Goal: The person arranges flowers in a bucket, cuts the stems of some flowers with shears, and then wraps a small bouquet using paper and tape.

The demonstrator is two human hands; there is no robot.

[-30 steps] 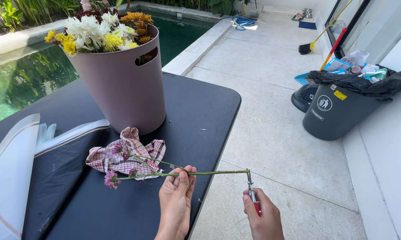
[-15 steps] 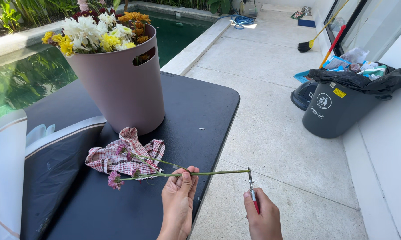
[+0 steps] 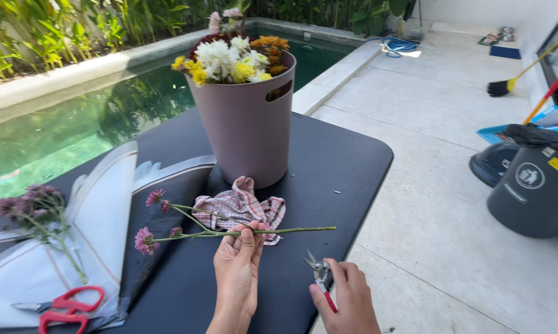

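My left hand (image 3: 238, 265) grips a long green flower stem (image 3: 272, 231) held level above a black table (image 3: 334, 154); small pink blooms (image 3: 146, 240) hang at its left end. In my right hand (image 3: 348, 298), near the table's front edge, is a pair of red-handled snips (image 3: 321, 277), blades pointing up and away from the stem's cut end. A checked cloth (image 3: 245, 207) lies just behind the stem. Behind that cloth stands a mauve bucket (image 3: 245, 124) full of mixed flowers.
Wrapping paper (image 3: 93, 222) with purple flowers (image 3: 31, 207) lies at the left, red scissors (image 3: 59, 304) on it. A pool (image 3: 56, 130) runs behind the table. On the paved floor at right stand a grey bin (image 3: 535, 192) and a broom (image 3: 501, 86).
The view has shifted left, showing the paper and scissors. My right hand has drawn the snips off the stem's end and down toward the table edge. The left hand still holds the stem.
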